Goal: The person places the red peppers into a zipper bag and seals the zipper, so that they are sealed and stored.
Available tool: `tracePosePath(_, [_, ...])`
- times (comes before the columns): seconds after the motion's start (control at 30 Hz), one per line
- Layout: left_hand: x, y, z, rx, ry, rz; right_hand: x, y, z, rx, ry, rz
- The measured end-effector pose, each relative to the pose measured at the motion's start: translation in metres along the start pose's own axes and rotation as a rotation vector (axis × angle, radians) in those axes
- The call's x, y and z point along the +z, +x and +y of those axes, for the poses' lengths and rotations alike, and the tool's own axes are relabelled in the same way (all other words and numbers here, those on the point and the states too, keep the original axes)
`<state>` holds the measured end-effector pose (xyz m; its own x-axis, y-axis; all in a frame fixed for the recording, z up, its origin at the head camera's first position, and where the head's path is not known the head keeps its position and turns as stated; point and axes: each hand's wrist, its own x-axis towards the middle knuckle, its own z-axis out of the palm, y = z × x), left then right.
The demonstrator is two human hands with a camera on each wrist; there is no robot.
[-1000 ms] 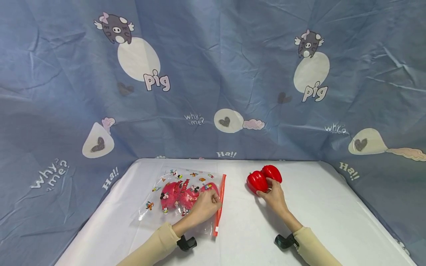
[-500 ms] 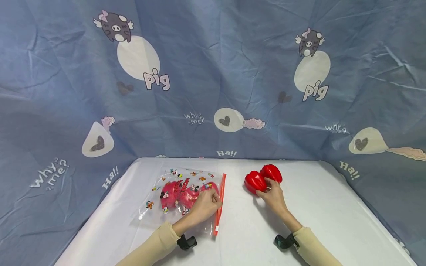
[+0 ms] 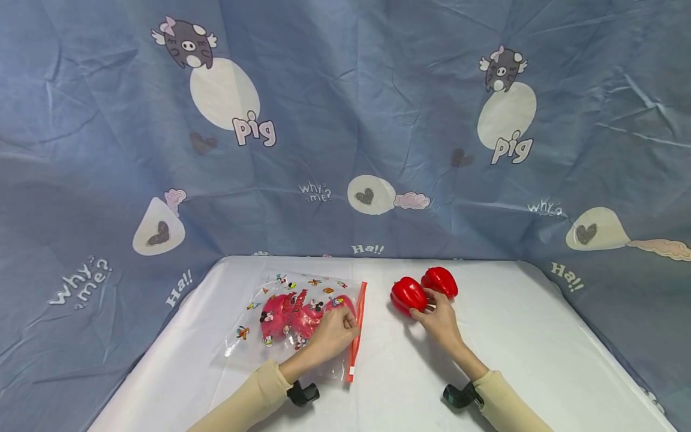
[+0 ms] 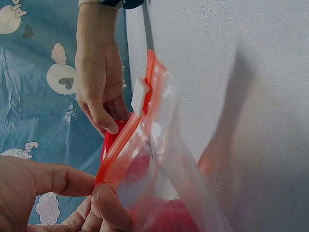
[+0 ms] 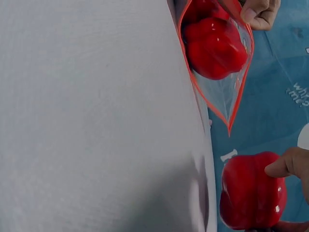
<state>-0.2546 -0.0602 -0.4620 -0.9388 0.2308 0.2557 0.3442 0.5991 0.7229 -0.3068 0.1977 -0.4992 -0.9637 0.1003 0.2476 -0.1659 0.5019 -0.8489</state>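
Note:
My left hand (image 3: 336, 331) pinches the red-edged mouth of a clear zip bag (image 3: 248, 354) printed with cartoon figures. In the right wrist view the bag's mouth gapes, and red bell peppers (image 5: 215, 48) lie inside. A white slider (image 4: 140, 96) sits near one end of the red zip in the left wrist view. My right hand (image 3: 439, 321) grips a red bell pepper (image 3: 407, 295) between thumb and fingers, to the right of the bag. Just behind that hand another red bell pepper (image 3: 439, 282) lies on the table.
A white cloth covers the table (image 3: 388, 384). Behind it hangs a blue curtain (image 3: 302, 90) with pig prints, meeting the table's back edge. Dark wrist cameras (image 3: 460, 396) are strapped on both wrists.
The right hand has shifted slightly left with its bell pepper, opening a small gap from the other pepper. The left hand and the bag have stayed put.

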Motion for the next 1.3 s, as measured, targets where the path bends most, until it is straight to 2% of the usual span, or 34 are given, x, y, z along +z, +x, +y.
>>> tracePosePath(0.33, [0.0,0.0,0.0,-0.004,-0.002,-0.005,0.003,-0.009,-0.012,-0.005,0.059,-0.03])
tracePosePath(0.8, [-0.001,0.0,0.0,-0.013,0.005,0.003,0.014,-0.022,-0.021,-0.058,0.065,-0.056])
tracePosePath(1.3, [-0.002,0.0,0.001,-0.024,-0.007,0.016,0.023,-0.037,-0.029,-0.078,0.072,-0.081])
